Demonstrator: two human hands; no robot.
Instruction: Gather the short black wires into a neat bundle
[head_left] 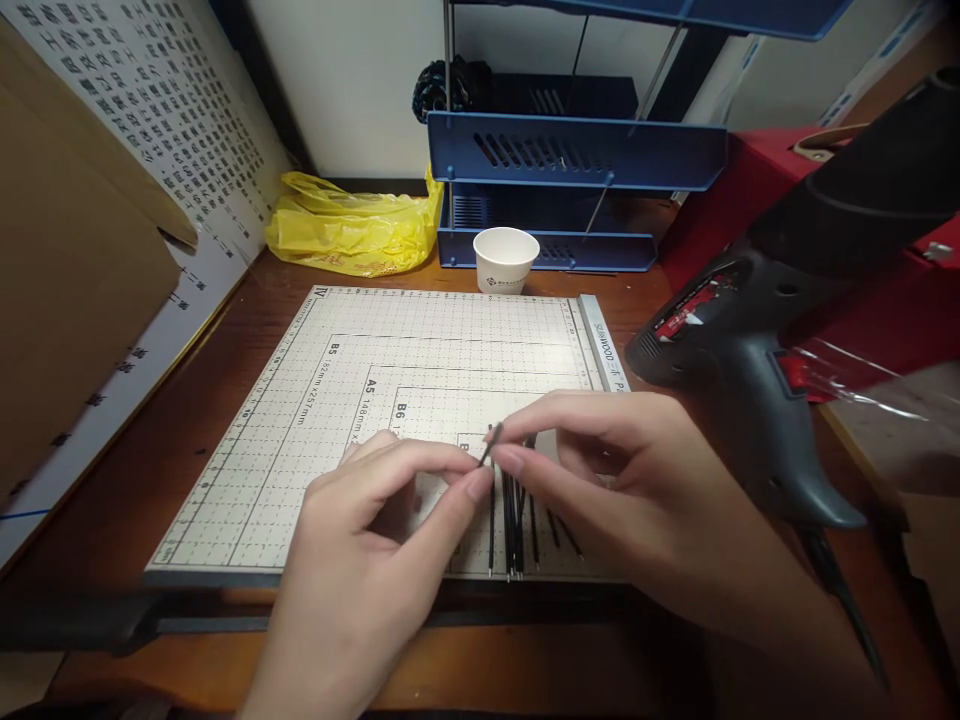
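Observation:
My left hand [375,520] and my right hand [622,480] meet over the front of a gridded paper cutter board [300,450]. Between their thumbs and forefingers they pinch a short black wire [490,445], held at a slant; the fingertips cover its ends. Beneath and between the hands, several black wires [513,530] with bare silvery tips lie roughly side by side on the board. My right hand partly hides them.
A white paper cup [505,262] stands behind the board, before a blue tray rack [577,150]. A yellow plastic bag [352,230] lies back left. On the right is a dark heat gun [772,370] beside a red box [772,190]. Cardboard [75,250] leans at left.

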